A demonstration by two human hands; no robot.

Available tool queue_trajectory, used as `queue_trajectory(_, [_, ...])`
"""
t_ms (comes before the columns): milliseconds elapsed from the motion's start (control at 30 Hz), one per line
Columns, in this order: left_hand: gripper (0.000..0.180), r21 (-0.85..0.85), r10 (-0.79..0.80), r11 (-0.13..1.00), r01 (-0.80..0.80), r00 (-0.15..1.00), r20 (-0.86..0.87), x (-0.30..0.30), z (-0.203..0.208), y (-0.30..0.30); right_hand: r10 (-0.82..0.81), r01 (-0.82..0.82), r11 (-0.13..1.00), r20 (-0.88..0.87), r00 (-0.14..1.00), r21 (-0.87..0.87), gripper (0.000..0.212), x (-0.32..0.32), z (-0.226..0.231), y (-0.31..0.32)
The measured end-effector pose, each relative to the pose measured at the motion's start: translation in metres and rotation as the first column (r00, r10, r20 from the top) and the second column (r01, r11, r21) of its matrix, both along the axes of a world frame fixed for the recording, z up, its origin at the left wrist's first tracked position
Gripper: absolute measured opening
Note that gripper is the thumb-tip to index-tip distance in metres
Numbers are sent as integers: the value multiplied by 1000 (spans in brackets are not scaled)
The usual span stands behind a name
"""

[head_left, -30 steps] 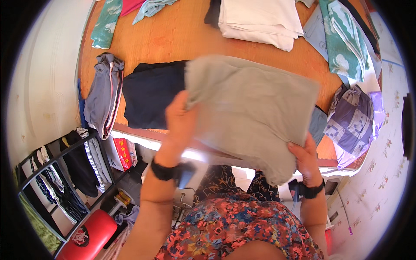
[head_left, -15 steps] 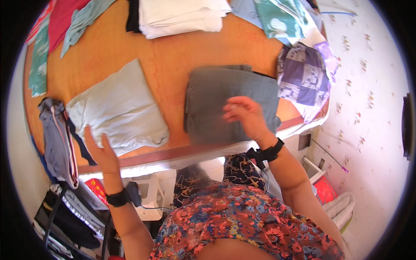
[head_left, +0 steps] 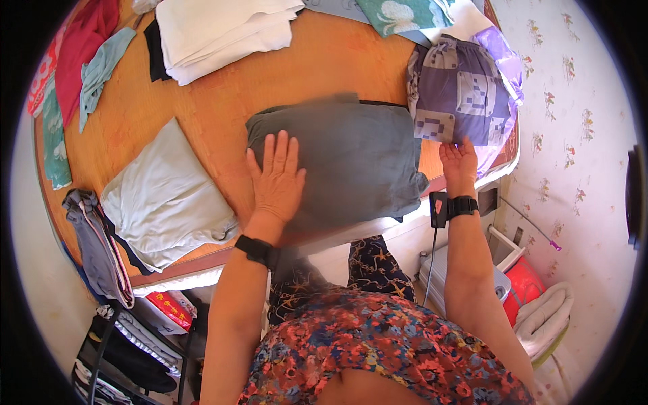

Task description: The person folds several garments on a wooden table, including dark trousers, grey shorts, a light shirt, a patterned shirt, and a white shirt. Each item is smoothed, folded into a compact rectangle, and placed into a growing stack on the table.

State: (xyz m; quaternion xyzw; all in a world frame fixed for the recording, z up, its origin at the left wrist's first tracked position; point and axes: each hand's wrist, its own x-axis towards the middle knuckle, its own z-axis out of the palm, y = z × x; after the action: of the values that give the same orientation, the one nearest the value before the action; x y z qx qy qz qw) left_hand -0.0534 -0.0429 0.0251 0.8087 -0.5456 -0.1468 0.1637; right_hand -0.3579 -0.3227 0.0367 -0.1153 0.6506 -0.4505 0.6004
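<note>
My left hand [head_left: 277, 177] lies flat, fingers stretched, on the left part of a folded dark grey-green garment [head_left: 358, 155] near the table's front edge. At the right, my right hand [head_left: 460, 162] is palm up with its fingertips at the lower edge of purple-and-grey patterned shorts [head_left: 462, 88]. Whether those fingertips grip the cloth or only touch it is hard to see. A light grey-green folded garment [head_left: 165, 199] rests to the left of my left hand, apart from it.
Folded white cloth [head_left: 229, 34] lies at the back. Green patterned fabric [head_left: 398, 15] is at the far right, and lilac cloth [head_left: 503, 64] beside the shorts. Grey trousers [head_left: 98, 236] hang over the left edge, above a black rack [head_left: 101, 364]. A patterned wall [head_left: 560, 121] bounds the right side.
My left hand has moved right, from beside the light garment onto the dark one. My right hand has gone from above the dark garment to the shorts' lower edge. The view has shifted.
</note>
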Motion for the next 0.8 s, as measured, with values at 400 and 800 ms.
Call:
queue_trajectory(400, [68,189,-38,982,7,987,158,-4,-19,2,172,-115,974,301,938,-196,40,35,41,-32])
queue_trajectory(800, [50,-92,-25,996,14,992,-124,-6,36,3,559,-587,520,-272,783,-620,34,89,185,89])
